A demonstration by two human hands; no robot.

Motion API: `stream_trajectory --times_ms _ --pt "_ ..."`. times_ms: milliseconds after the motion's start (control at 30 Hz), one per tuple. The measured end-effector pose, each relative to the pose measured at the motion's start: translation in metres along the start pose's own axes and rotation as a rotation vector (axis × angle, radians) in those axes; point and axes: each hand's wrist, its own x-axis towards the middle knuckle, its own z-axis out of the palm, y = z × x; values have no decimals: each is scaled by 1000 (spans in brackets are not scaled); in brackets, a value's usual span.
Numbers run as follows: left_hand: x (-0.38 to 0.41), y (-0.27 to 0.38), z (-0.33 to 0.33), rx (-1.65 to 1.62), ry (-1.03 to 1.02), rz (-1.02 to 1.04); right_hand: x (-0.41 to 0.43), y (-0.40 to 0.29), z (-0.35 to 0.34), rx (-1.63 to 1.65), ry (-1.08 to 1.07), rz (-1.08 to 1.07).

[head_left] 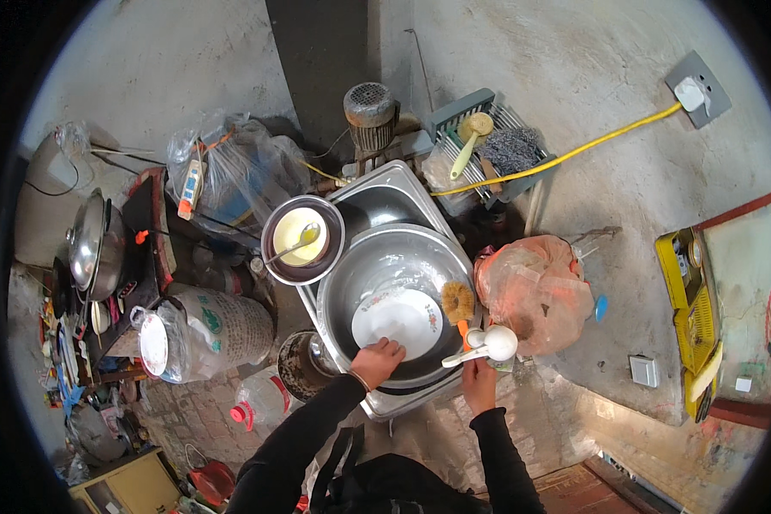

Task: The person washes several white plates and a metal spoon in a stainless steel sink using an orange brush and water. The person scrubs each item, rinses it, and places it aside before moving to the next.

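A white plate with a floral rim (395, 327) tilts inside a large stainless steel basin (340, 289). My left hand (378, 363) grips the near edge of the plate, fingers over its rim. At the basin's right side is a scrubbing brush with tan bristles (457, 302) and an orange handle. The handle runs down to my right hand (479, 385), which is closed around its lower end; part of that grip is hidden. Just above this hand is a white plastic piece with a round knob (501, 343), possibly a tap. The basin rests in a metal sink (395, 173).
Left of the basin, a metal bowl (272, 221) holds a pale yellow bowl (311, 254) with a spoon (294, 247). A plastic-bagged bundle (536, 295) crowds the right. Behind are a motor (371, 115), a rack (460, 110) and a yellow cable (597, 148). A sack (228, 327) stands left.
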Motion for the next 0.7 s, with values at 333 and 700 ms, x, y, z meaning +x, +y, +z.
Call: stream_trajectory --times_ms 333,700 --pt "14 -27 70 211 -171 -136 -20 6 -4 22 -99 175" --pt "6 -74 95 -510 192 -1323 -33 -12 -7 116 -97 169"
